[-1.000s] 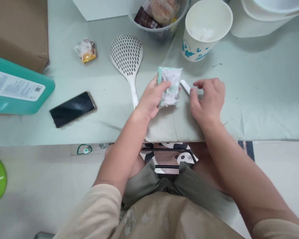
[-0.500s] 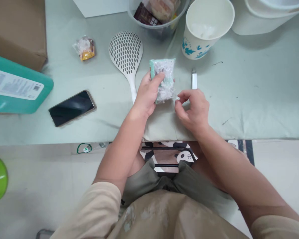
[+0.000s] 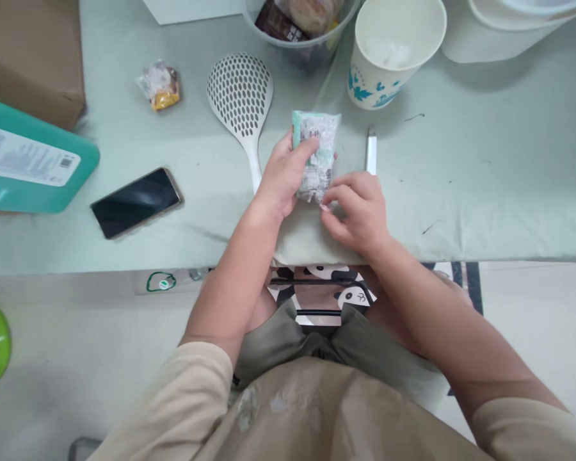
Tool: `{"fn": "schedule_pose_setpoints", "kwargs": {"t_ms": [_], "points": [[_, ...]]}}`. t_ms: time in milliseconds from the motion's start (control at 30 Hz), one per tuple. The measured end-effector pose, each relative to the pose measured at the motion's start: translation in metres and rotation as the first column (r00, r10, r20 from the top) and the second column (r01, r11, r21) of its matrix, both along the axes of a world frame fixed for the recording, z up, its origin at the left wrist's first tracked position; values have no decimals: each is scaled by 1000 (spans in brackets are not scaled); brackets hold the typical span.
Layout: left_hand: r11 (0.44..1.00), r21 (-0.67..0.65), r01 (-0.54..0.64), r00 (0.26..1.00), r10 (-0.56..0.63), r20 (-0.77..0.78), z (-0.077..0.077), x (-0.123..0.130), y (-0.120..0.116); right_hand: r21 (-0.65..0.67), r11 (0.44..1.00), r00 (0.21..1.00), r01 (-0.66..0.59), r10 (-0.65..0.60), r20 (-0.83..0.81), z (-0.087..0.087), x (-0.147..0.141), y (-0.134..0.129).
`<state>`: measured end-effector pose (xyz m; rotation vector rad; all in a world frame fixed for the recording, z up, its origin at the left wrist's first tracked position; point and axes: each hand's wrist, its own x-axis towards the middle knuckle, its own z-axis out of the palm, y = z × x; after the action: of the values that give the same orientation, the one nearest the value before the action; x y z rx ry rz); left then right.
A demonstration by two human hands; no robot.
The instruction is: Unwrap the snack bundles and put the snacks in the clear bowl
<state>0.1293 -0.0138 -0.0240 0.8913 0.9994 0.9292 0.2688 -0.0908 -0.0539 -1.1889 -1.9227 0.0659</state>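
Mint-and-clear packet over a table with pale green covering, light floor below; left hand grasps its side, thumb across it; right hand at its bottom end, whether pinching unclear.

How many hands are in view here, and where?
2. The left hand holds the wrapped packet; the right hand is by its lower right corner. No others show.

Soft, even light left diffuse shadows beneath the white tub at upper right; glare speckled the plastic packet at centre. The label on the teal jug, far left, looked blurred.
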Motion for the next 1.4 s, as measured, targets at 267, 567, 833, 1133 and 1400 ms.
{"fn": "schedule_pose_setpoints", "kwargs": {"t_ms": [267, 567, 833, 1133, 1400], "points": [[997, -33, -69, 997, 68, -20, 0, -2, 1, -49, 995, 995, -83, 85, 51, 0, -5, -4], [994, -113, -7, 999, 3, -34, 11, -4, -1, -92, 995, 998, -32, 27, -58, 3, 5, 2], [936, -43, 350, 923, -352, -157, 18, -2, -11, -297, 943, 984, 152, -171, -41, -8, 15, 18], [881, 82, 465, 866, -435, -246, 17, -14, -6, -316, 948, 959, -28, -64, -278, 3, 25, 17], [813, 91, 575, 797, -531, -289, 21, -12, -9, -347, 924, 962, 159, -225, -156, -2, 22, 16]]}}
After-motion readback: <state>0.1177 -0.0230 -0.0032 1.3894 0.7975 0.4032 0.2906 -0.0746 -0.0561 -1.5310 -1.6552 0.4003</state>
